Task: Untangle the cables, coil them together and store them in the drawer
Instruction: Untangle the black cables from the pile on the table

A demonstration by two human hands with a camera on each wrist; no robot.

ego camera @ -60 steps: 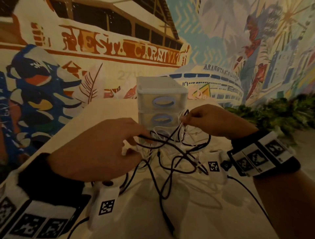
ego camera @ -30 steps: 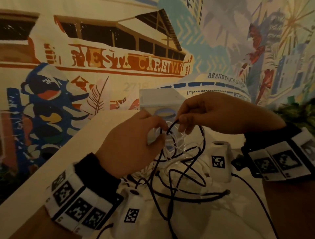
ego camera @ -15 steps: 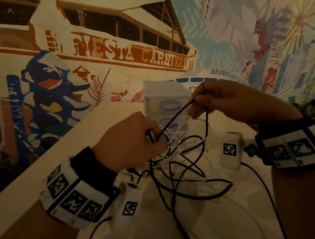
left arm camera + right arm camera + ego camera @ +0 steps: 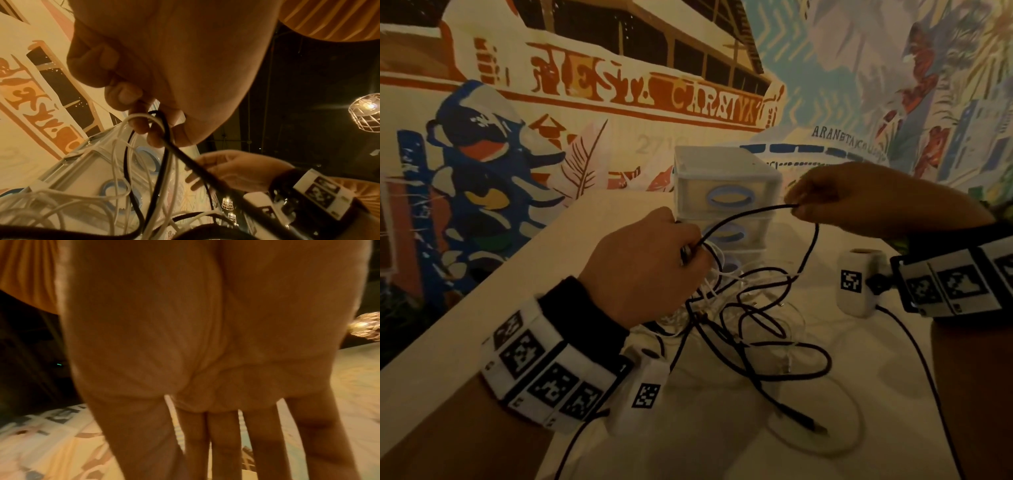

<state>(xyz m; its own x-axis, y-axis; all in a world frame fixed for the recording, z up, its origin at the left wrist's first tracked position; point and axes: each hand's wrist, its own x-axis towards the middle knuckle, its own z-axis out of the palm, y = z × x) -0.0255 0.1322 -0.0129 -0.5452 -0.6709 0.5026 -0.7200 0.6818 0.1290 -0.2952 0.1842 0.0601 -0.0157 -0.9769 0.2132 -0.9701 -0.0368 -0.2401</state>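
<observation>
A tangle of black and white cables (image 4: 743, 308) lies on the pale table (image 4: 510, 308) in front of a small clear drawer unit (image 4: 722, 185) with blue oval handles. My left hand (image 4: 688, 253) grips a bunch of the cables just above the heap; in the left wrist view its fingers (image 4: 144, 123) curl round a white loop (image 4: 123, 162) and a black cable (image 4: 164, 129). My right hand (image 4: 796, 205) pinches the black cable (image 4: 750, 214), which arcs between the two hands. The right wrist view shows only a blurred palm (image 4: 205, 337). A black plug end (image 4: 813, 428) lies near me.
The drawer unit (image 4: 86, 164) stands shut at the table's far end against a painted mural wall (image 4: 585, 96). White camera modules (image 4: 854, 287) (image 4: 643, 394) hang from both wrists with thin leads. The table's left edge (image 4: 482, 298) runs diagonally.
My right hand has drawn the black cable up and to the right, away from the left hand, so a longer span stretches between them. The left hand keeps its grip on the bunch.
</observation>
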